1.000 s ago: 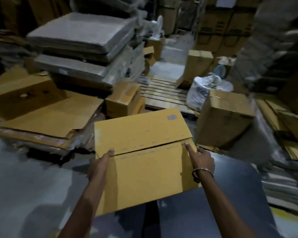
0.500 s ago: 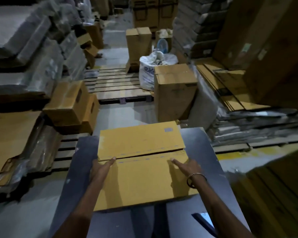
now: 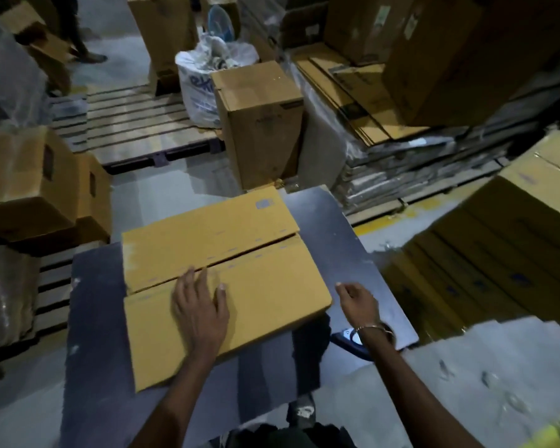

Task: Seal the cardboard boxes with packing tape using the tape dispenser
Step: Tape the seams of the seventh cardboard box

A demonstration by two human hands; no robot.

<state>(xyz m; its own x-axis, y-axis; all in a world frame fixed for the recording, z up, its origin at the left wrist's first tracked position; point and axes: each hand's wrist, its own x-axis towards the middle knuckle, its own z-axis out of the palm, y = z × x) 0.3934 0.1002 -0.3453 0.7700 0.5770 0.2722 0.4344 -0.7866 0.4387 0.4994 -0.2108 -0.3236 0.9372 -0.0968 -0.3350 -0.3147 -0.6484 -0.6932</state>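
Pressing flat on the cardboard box (image 3: 240,286), left hand (image 3: 201,305) spread; right hand (image 3: 358,299) loosely curled, holding nothing.

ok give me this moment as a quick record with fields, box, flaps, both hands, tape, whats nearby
box: flat cardboard box lying on the dark table
flaps: two top flaps closed, seam between them slightly open
tape: none visible on the seam
left hand: left hand pressing flat on the near flap by the seam
right hand: right hand off the box, over the table, fingers loosely curled, holding nothing
tape dispenser: not clearly identifiable
nearby: upright carton and wooden pallet beyond the table
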